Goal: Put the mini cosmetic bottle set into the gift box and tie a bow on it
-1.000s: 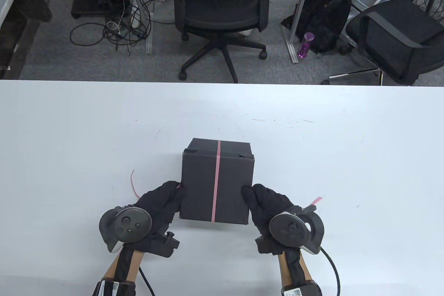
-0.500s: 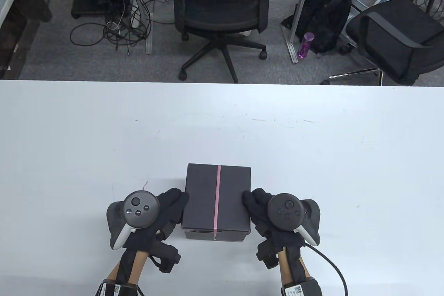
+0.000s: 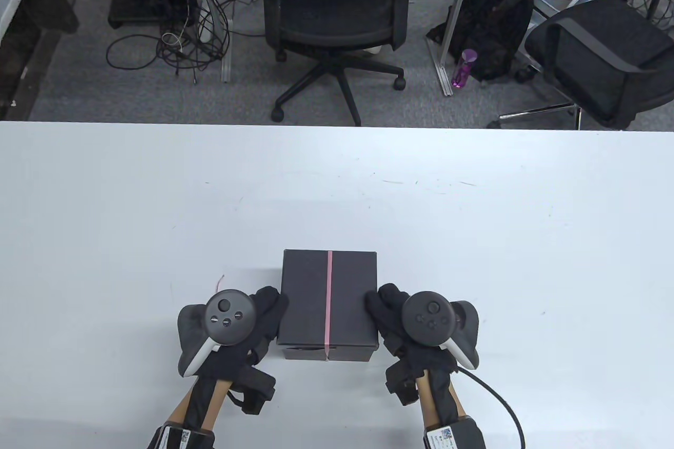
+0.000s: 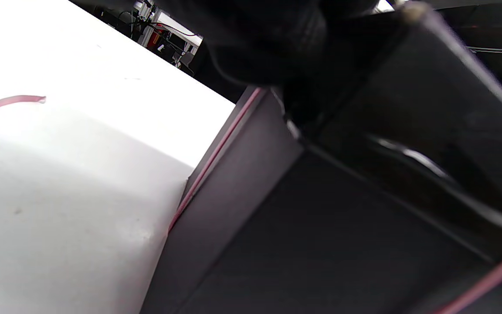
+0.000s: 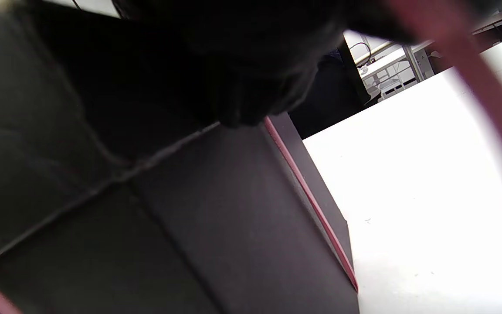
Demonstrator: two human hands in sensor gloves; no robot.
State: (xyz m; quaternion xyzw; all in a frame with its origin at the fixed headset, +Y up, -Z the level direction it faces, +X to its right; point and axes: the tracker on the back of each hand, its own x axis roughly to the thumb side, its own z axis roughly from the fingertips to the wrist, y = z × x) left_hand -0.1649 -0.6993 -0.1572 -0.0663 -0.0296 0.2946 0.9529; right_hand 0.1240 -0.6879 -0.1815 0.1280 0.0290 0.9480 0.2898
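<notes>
On white table [image 3: 474,238], closed black gift box [image 3: 329,299] with pink ribbon [image 3: 329,296] sits between left hand [image 3: 247,322] and right hand [image 3: 405,322], both gripping its sides.

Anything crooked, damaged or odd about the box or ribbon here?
Nothing stands out. The black gift box sits square on the table, the pink ribbon runs straight down its top, with no bow yet.

White table [image 3: 158,196] in front, grey carpet floor [image 3: 79,96] behind. Two black office chairs [image 3: 337,1] [image 3: 605,54], black backpack [image 3: 495,17], cable tangle [image 3: 179,43], pink bottle [image 3: 463,67], probably a drinks bottle.
</notes>
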